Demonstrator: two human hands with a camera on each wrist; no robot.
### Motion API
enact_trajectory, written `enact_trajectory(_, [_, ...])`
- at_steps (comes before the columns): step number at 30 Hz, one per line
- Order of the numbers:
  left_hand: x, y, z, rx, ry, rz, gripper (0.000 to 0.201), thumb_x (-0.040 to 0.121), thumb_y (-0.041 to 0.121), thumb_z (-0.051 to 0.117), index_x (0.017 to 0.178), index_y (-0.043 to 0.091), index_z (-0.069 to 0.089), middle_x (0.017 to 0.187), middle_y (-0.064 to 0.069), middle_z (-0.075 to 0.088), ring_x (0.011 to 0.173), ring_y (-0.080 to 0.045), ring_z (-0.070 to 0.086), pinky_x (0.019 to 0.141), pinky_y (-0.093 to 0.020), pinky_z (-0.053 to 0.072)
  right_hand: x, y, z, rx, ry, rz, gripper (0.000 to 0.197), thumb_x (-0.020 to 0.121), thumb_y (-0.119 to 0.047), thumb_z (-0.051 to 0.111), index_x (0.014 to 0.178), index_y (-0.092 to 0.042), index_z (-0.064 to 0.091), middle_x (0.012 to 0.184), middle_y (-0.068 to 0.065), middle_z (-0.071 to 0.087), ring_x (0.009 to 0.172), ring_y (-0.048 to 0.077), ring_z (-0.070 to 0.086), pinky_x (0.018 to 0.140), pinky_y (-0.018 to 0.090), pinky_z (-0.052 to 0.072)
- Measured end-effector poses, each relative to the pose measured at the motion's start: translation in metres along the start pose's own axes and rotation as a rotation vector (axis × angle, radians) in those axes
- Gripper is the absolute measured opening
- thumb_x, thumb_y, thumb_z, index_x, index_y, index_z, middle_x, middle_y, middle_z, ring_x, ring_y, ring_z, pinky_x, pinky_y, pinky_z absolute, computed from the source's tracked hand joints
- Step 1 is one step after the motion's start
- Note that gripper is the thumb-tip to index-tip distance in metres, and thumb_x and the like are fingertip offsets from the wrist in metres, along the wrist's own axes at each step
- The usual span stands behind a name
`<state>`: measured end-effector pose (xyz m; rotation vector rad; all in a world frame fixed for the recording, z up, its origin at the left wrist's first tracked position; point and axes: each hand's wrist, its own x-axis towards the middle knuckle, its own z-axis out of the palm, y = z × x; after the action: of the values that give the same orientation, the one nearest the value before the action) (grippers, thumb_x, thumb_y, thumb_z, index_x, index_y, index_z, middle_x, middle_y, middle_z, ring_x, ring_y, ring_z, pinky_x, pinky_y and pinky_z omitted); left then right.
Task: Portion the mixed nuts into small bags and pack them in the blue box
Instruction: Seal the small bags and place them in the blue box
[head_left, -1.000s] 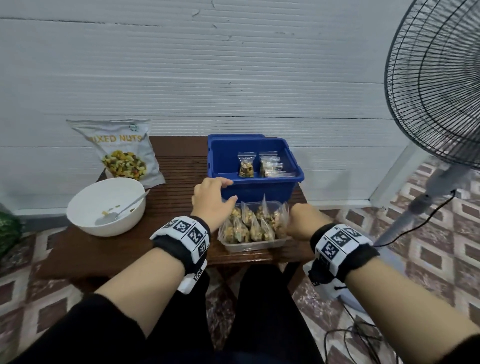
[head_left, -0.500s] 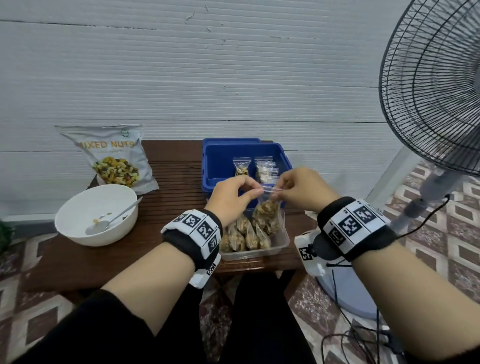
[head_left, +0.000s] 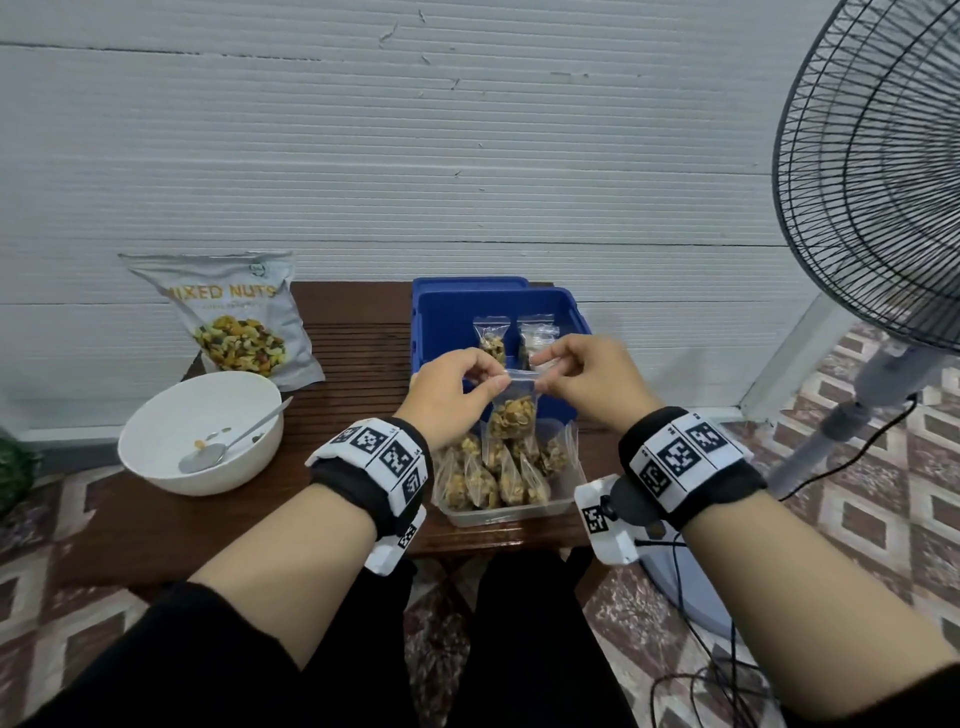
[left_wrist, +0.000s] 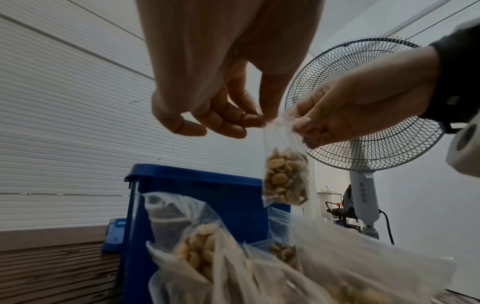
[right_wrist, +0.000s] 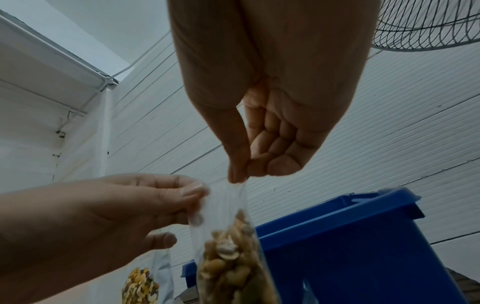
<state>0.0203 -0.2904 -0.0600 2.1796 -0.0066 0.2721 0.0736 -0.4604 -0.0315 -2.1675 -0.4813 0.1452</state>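
Two hands (head_left: 452, 395) (head_left: 587, 384) pinching crinkly clear nut bag (head_left: 514, 415), above blue box (head_left: 452, 317)

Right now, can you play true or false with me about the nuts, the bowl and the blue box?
1. Both hands pinch the top of one small bag of nuts. True: the left hand and the right hand each hold an end.
2. The white bowl is full of nuts. False: only a spoon and a few bits lie in it.
3. The blue box already has small bags in it. True.
4. The big nut packet lies inside the blue box. False: it leans against the wall behind the bowl.
5. More filled bags stand in a clear tray. True.
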Motion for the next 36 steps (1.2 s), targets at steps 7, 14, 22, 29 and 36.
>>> enact_trajectory(7, [0.002, 0.001, 0.003, 0.07, 0.017, 0.021, 0.024, 0.092, 0.028, 0.062, 0.073, 0.04, 0.052, 0.086, 0.018, 0.059, 0.095, -0.01, 0.057, 0.1, -0.051, 0.038, 0.003, 0.002, 0.009, -0.09, -0.037, -0.093, 0.021, 0.082, -0.017, 0.072, 0.069, -0.027, 0.06, 0.071, -0.007, 0.06, 0.07, 0.01, 0.055, 0.064, 0.014, 0.043])
enact_trajectory(14, [0.001, -0.004, 0.002, 0.009, -0.005, -0.008, 0.018, 0.091, 0.028, 0.063, 0.08, 0.041, 0.057, 0.088, 0.019, 0.063, 0.095, -0.005, 0.059, 0.102, -0.049, 0.039, 0.008, 0.01, 0.012, -0.087, -0.039, -0.101, 0.022, 0.085, -0.013, 0.069, 0.071, -0.027, 0.059, 0.069, -0.008, 0.056, 0.064, 0.006, 0.049, 0.056, 0.009, 0.035])
enact_trajectory(22, [0.001, -0.003, -0.003, -0.093, 0.051, 0.028, 0.02, 0.087, 0.017, 0.069, 0.093, 0.031, 0.056, 0.081, 0.01, 0.069, 0.087, 0.009, 0.059, 0.088, -0.012, 0.035, 0.008, 0.009, 0.011, -0.111, -0.076, -0.155, 0.014, 0.083, -0.018, 0.073, 0.072, -0.023, 0.064, 0.067, -0.008, 0.059, 0.061, 0.002, 0.049, 0.056, 0.009, 0.037])
enact_trajectory(29, [0.006, -0.003, -0.01, -0.145, 0.054, 0.062, 0.025, 0.087, 0.016, 0.07, 0.093, 0.033, 0.053, 0.077, 0.014, 0.066, 0.087, 0.01, 0.059, 0.084, 0.0, 0.033, 0.017, 0.001, 0.004, -0.208, -0.134, -0.183, 0.015, 0.086, -0.02, 0.069, 0.076, -0.028, 0.062, 0.066, 0.001, 0.061, 0.056, 0.006, 0.047, 0.053, 0.013, 0.033])
enact_trajectory(36, [0.026, -0.026, -0.032, -0.257, 0.167, -0.088, 0.009, 0.093, 0.023, 0.062, 0.097, 0.03, 0.057, 0.098, 0.001, 0.07, 0.099, -0.008, 0.062, 0.091, -0.024, 0.044, 0.055, -0.026, -0.018, -0.296, -0.118, -0.202, 0.009, 0.088, -0.018, 0.067, 0.082, -0.012, 0.068, 0.073, 0.003, 0.065, 0.064, 0.01, 0.053, 0.061, 0.018, 0.042])
